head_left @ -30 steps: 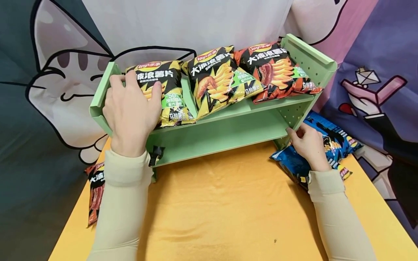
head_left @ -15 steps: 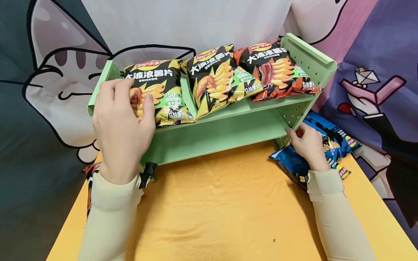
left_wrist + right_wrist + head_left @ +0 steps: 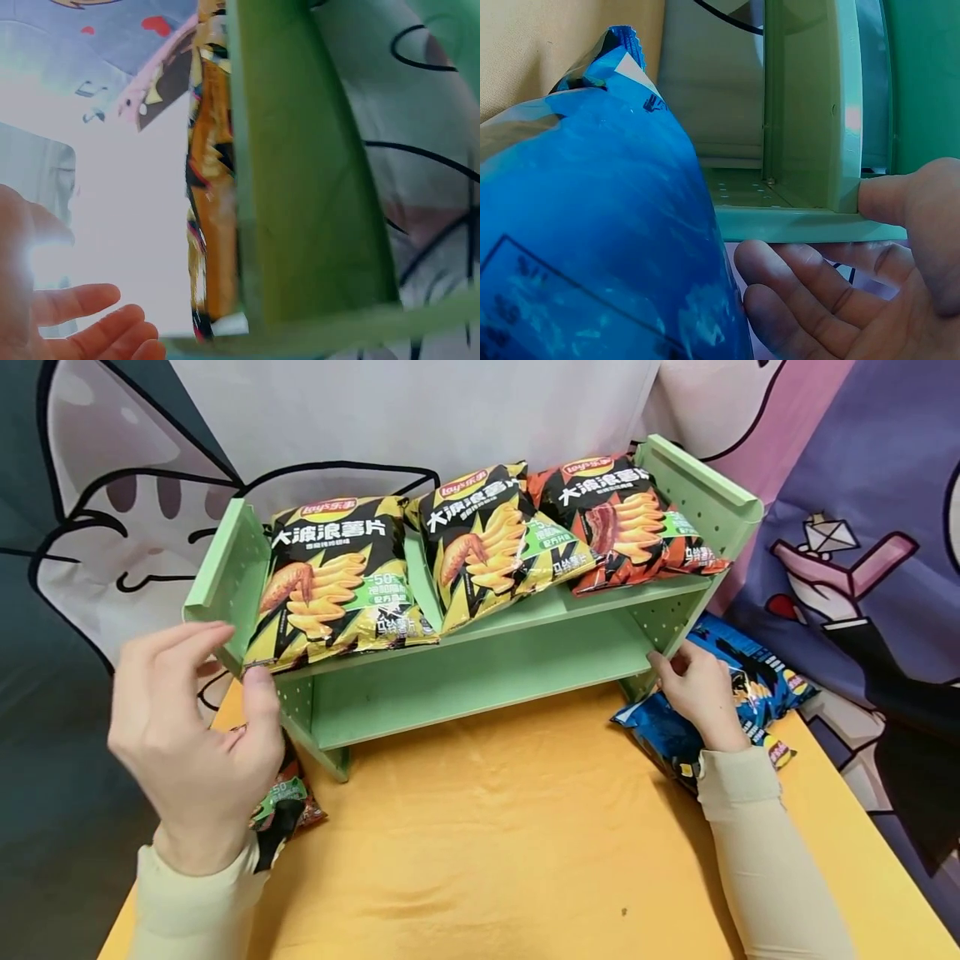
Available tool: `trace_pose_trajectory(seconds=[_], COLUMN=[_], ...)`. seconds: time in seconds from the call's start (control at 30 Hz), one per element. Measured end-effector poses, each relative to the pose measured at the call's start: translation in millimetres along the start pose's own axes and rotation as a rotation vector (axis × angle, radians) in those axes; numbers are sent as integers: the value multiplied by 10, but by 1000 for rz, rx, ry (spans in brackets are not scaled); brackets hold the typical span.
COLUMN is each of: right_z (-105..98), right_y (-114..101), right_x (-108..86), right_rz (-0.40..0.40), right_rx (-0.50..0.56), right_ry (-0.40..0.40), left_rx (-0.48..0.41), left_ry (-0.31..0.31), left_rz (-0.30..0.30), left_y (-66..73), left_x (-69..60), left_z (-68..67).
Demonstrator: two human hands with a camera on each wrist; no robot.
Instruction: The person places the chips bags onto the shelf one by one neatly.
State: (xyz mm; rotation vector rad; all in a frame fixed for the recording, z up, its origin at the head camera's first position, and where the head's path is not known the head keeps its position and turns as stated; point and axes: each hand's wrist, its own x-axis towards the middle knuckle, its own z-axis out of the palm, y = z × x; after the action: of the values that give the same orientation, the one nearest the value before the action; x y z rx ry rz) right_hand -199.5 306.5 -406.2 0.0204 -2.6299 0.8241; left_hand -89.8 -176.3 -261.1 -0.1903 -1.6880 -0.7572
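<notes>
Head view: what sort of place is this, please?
Perhaps a staged snack display: a green shelf holding chip bags, a yellow table, and a cartoon backdrop behind.

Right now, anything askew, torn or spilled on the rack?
Yes, askew: the middle yellow-and-black bag on the green rack sits slanted, its lower right corner overlapping the red-and-black bag. No tear or spill visible there.

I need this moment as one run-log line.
left hand: holding nothing, near green shelf | right hand: grips shelf's right side | on top: three chip bags
</notes>
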Motion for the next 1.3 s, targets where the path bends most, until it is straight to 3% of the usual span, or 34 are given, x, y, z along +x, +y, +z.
trace_pose_trajectory(seconds=[0.1, 0.23, 0.47, 0.67, 0.97, 1.1, 1.2, 1.3], right_z=[5, 3, 2, 25, 3, 9, 25, 38], right_y=[-3, -6, -10, -14, -24, -19, -11, -10], right_x=[-3, -9, -9, -8, -8, -1, -1, -1], right_rz=[-2, -4, 14, 9, 10, 8, 9, 12], right_rx=[1, -1, 5, 8, 10, 13, 13, 14], right_ry=[3, 8, 0, 4, 16, 21, 25, 26], left_rx=[25, 103, 247, 355, 545, 669, 712, 721], left_ry=[1, -60, -224, -419, -717, -949, -1114, -1201], left_rz=[-10, -32, -126, -184, -472, -649, -765, -867], left_y=[-167, -417, -801, -1115, -1436, -1625, -1791, -1927], left_x=[-83, -208, -476, -724, -962, -1009, -1026, -1070], left_z=[-125, -307, -499, -611, -713, -759, -793, -831])
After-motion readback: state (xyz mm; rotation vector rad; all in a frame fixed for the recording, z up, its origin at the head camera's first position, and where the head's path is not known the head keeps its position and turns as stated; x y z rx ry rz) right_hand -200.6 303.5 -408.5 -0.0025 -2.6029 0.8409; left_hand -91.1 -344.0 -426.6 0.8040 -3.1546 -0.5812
